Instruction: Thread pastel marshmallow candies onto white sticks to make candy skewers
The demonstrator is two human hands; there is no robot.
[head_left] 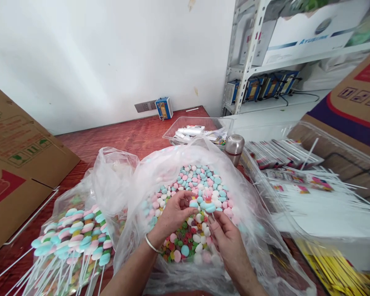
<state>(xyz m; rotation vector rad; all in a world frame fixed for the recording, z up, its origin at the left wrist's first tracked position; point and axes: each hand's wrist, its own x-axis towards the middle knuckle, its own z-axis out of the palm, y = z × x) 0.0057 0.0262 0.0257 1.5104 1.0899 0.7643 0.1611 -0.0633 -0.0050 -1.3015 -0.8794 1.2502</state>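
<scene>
Over a clear plastic bag (135, 193) full of loose candies, both my hands work close together. My right hand (230, 236) pinches the short visible end of a white stick under a candy skewer (208, 206), which has pale blue pieces and a pink top. Just left of it, my left hand (175, 213), with a white bangle on the wrist, has thumb and index finger closed around a small pale blue candy (193, 202). Pink, blue and white candies (197, 176) fill the bag's far part; red, green and yellow gummy rings (188, 238) lie nearer.
Finished-looking candy skewers (77, 238) are piled at left on another bag. A steel flask (234, 148) and a clear tray (200, 121) stand behind. At right, a large bin (296, 222) holds white sticks. Cardboard boxes (21, 164) and a metal shelf (249, 61) flank the table.
</scene>
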